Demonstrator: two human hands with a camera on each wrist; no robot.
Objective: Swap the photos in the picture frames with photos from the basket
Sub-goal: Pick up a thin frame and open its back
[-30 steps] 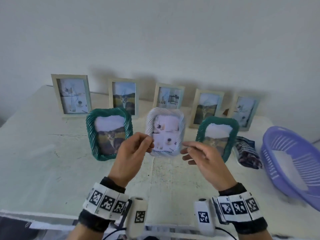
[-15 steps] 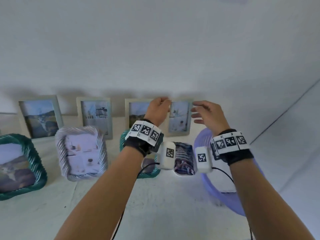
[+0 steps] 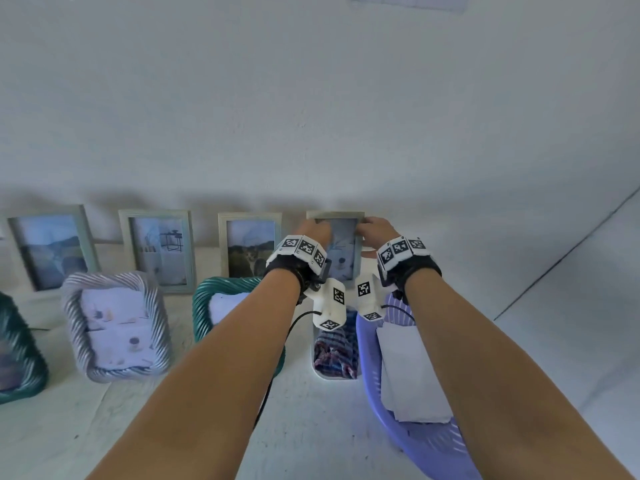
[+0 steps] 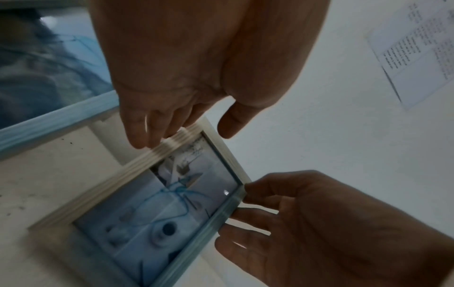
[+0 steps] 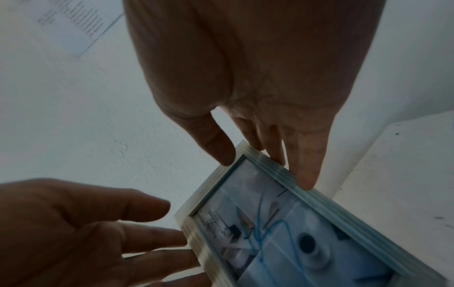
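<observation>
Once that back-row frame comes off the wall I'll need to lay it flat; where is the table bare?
Bare tabletop lies at the near edge between the forearms, bordered by the white tray and purple basket. Another patch fronts the silver frame. Both frame rows are crowded.
</observation>
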